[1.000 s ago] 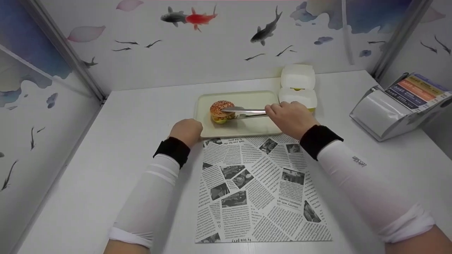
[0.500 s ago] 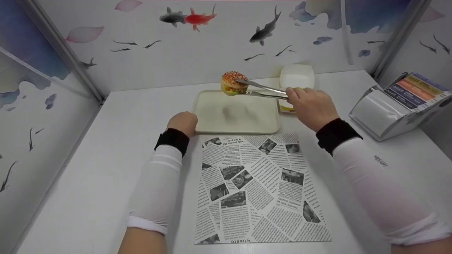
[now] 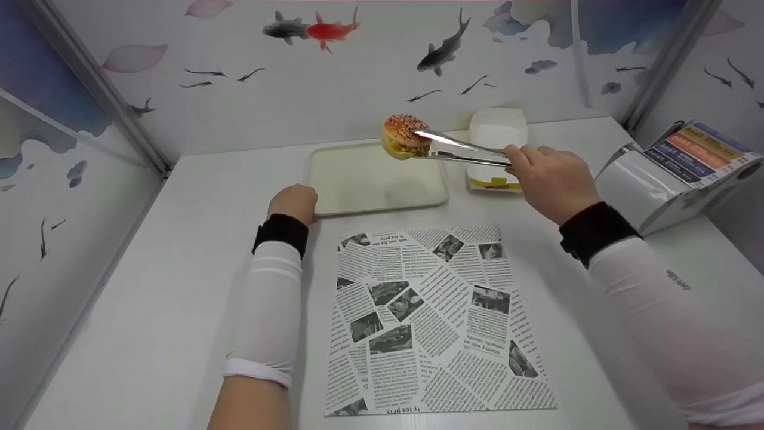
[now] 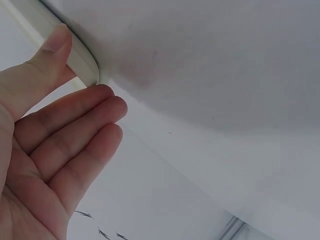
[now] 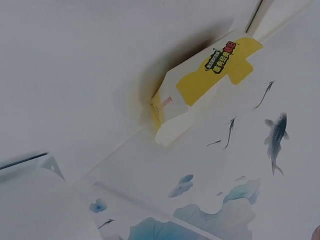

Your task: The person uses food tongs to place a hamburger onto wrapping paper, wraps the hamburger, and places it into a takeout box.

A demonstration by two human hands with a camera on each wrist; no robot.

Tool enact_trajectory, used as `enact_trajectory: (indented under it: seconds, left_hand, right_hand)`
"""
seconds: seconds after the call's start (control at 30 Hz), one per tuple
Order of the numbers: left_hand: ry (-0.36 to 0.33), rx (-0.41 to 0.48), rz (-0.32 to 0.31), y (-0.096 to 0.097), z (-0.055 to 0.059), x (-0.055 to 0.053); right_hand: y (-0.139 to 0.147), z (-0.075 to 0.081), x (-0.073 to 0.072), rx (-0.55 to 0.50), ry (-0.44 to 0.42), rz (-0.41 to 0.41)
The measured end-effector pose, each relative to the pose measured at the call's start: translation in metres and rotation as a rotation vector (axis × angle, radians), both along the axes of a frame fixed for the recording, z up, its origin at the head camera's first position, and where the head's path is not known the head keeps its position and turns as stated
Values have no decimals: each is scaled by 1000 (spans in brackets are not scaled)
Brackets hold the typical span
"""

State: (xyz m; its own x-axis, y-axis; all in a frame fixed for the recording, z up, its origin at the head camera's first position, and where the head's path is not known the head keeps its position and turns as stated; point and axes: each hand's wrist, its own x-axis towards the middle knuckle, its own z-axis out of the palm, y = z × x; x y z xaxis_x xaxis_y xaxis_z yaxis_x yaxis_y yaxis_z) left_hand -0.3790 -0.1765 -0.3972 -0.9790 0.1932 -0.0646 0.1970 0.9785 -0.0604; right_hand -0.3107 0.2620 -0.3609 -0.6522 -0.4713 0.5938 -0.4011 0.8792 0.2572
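Note:
My right hand (image 3: 555, 182) grips metal tongs (image 3: 455, 141), whose tips clasp a small sesame-topped burger (image 3: 406, 128). The burger hangs over the tray's back right part, slightly tilted. At the left front corner of the cream tray (image 3: 364, 182), my left hand (image 3: 293, 203) pinches the rim. In the left wrist view the thumb lies on the tray edge (image 4: 82, 65), and the other fingers of the left hand (image 4: 60, 135) are bent below it. To the tray's right stands an open burger box (image 3: 498, 127), its yellow print (image 5: 200, 82) visible in the right wrist view.
A newspaper-print sheet (image 3: 418, 322) lies flat on the white table (image 3: 179, 286) in front of the tray. On the right is a silver-white dispenser (image 3: 647, 182) with coloured labels. Panels with painted fish (image 3: 444, 51) enclose the back and sides.
The burger has risen off the tray in the tongs, moving back and right. My left hand has drawn the tray leftward and back, widening its gap from the sheet and box.

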Motion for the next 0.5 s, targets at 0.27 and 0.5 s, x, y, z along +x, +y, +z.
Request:
enact_trajectory:
  seconds: [0.27,0.5]
  left_hand:
    - [7,70,-37,3,5,20]
    - [-75,115,-251,12,12,74]
  right_hand:
    - [26,1,20,44,30,145]
    - [44,-5,40,143,92,313]
